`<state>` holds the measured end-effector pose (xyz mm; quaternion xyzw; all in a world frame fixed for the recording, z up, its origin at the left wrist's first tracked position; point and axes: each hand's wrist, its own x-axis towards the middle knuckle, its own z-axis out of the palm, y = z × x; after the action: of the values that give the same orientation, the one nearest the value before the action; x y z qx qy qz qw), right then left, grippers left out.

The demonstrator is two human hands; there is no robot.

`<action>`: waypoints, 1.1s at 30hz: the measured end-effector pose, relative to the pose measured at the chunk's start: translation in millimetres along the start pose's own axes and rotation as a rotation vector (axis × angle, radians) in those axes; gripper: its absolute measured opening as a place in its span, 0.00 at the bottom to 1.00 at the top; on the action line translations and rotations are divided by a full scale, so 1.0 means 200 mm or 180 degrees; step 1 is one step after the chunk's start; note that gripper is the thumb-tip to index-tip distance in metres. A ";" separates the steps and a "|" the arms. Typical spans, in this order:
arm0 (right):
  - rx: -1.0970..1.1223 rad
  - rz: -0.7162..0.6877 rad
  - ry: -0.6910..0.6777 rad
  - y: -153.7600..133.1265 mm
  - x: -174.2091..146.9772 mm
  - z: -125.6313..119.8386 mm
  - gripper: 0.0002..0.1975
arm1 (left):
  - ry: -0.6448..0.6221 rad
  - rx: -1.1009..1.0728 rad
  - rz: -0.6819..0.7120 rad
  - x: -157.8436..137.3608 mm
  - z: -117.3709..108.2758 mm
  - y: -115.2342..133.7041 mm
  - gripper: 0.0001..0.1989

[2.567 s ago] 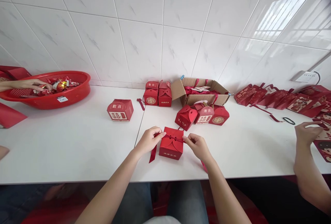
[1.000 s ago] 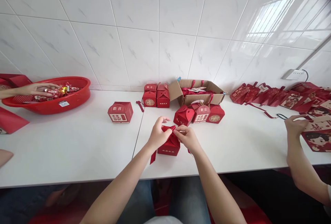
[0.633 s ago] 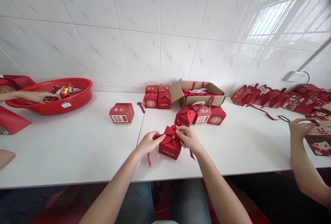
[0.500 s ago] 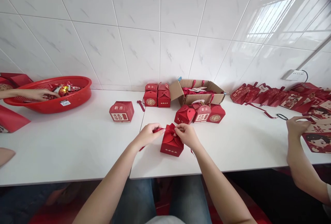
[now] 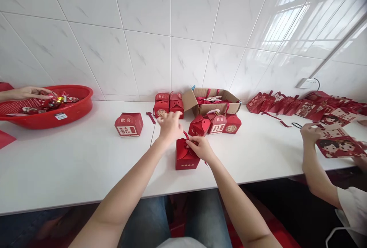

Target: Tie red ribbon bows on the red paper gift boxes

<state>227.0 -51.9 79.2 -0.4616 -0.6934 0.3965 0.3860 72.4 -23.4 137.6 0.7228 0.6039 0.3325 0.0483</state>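
Right fingers (image 5: 196, 140) pinch red ribbon (image 5: 186, 135) atop box (image 5: 187, 160); left fingers (image 5: 172, 116) partly hidden, grip unclear.

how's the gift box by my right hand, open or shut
Shut: the red gift box has its curved flaps folded together on top.

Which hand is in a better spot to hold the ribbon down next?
Probably the right hand: it pinches the ribbon at the top of the box. The left hand is farther off, toward the box's far left side.
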 end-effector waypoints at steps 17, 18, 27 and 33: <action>0.0192 -0.0132 0.0412 0.06 -0.03 0.06 0.11 | -0.1025 -0.2268 -0.0222 -0.27 0.06 -0.17 0.08; 0.0174 -0.0149 0.0420 0.06 -0.03 0.06 0.11 | -0.1045 -0.2361 -0.0187 -0.28 0.07 -0.17 0.07; 0.0162 -0.0298 0.0615 0.06 -0.05 0.06 0.10 | -0.1003 -0.2732 -0.0477 -0.29 0.13 -0.16 0.11; -0.0090 -0.0410 0.0631 0.06 -0.06 0.07 0.08 | -0.0939 -0.2552 -0.0159 -0.31 0.15 -0.18 0.07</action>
<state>222.7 -63.1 60.8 -0.4584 -0.6856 0.3134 0.4708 55.0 -59.1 71.4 0.6718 0.4307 0.4327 0.4194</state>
